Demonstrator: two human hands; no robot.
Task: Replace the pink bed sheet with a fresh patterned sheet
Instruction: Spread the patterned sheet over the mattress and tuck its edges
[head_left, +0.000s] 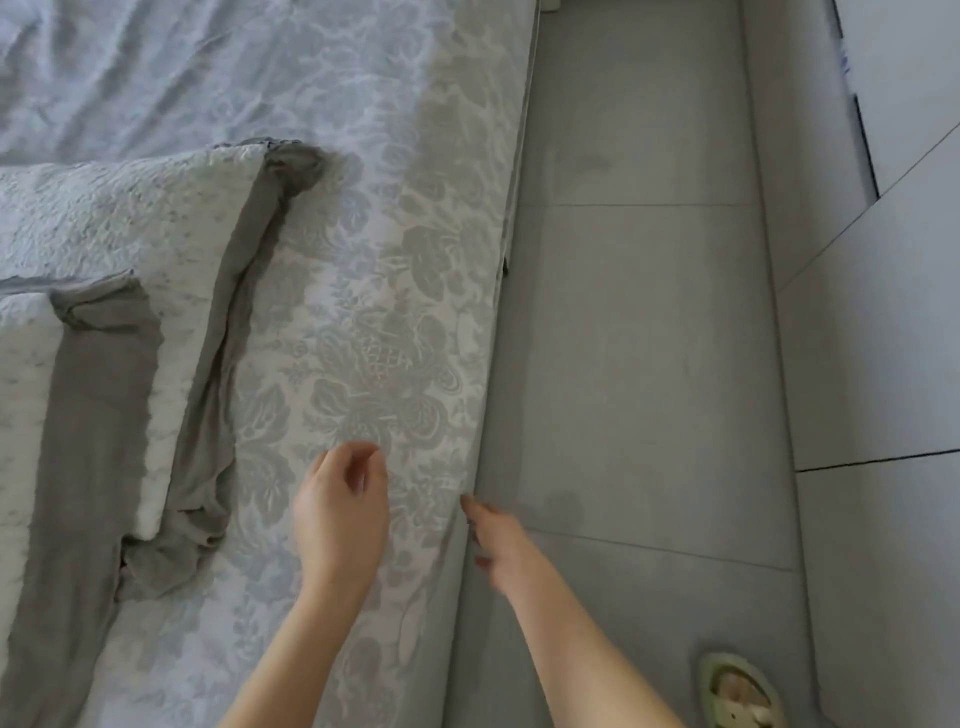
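The right hand is blurred at the bed's edge, at 5 o'clock. Its fingertips reach the hem of the patterned sheet, but whether they pinch it cannot be told. The pillows at 9 o'clock are cut off by the frame. The sheet lies spread over the bed, its long axis running from 7 o'clock up to 12. The left hand hovers over it at 6 o'clock, fingers loosely curled, holding nothing.

A flat stretch of patterned sheet lies open between the pillows on the left and the bed's edge. Beyond it, a floor aisle is hemmed by white panels.
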